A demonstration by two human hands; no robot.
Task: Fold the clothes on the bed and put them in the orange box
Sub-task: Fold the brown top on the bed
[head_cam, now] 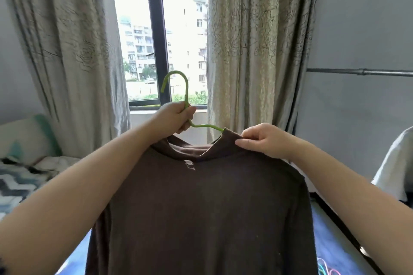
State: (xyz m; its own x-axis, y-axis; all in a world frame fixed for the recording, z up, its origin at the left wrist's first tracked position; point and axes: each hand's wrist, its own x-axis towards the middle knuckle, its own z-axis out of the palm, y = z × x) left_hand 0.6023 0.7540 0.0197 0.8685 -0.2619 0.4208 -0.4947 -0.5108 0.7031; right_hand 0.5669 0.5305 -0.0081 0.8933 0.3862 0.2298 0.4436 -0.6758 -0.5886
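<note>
A dark brown long-sleeved shirt [201,207] hangs in front of me on a green hanger [185,94], held up above the bed. My left hand [176,118] grips the hanger's neck just below the hook. My right hand [266,140] pinches the shirt's collar at its right side, where the hanger's arm enters the cloth. The shirt's lower part runs out of the frame. The orange box is not in view.
A blue sheet [328,236] covers the bed below. Coloured hangers [326,269] lie at the bottom right. A zigzag blanket [17,183] and pillow [26,138] are on the left. A window [161,40] with curtains is ahead; a metal rail [362,72] and a pale garment [395,167] are on the right.
</note>
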